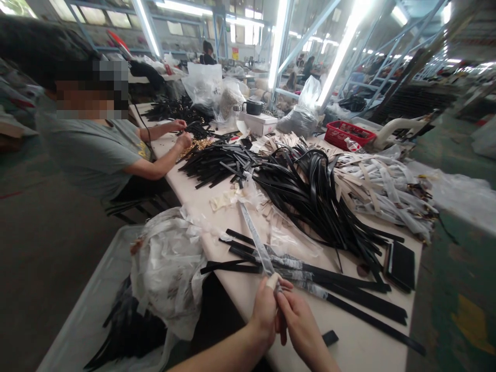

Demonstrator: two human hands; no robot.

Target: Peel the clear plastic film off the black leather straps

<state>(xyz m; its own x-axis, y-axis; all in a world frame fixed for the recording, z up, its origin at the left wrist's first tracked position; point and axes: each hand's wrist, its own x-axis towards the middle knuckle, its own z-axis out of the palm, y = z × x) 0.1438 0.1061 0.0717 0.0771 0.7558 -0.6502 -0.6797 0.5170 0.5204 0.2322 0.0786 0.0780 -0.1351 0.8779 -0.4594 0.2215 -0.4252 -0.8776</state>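
Note:
A long, narrow clear plastic sleeve (256, 237) runs from my hands up across the table. My left hand (265, 307) is closed on its near end, thumb on top. Against it, my right hand (300, 318) pinches at the same end; the fingertips partly hide what lies between them. A short black strap end (330, 338) shows beside my right wrist; whether it joins what I hold, I cannot tell. Just beyond my hands lie several black straps (360, 299), their middles wrapped in clear plastic.
A large pile of black straps (310, 191) covers the table's middle, with plastic-wrapped straps (387, 191) to its right. A black phone-like case (401, 266) lies near the right edge. A red basket (349, 135) stands behind. A co-worker (96, 150) sits left, above a plastic-bag-filled bin (85, 289).

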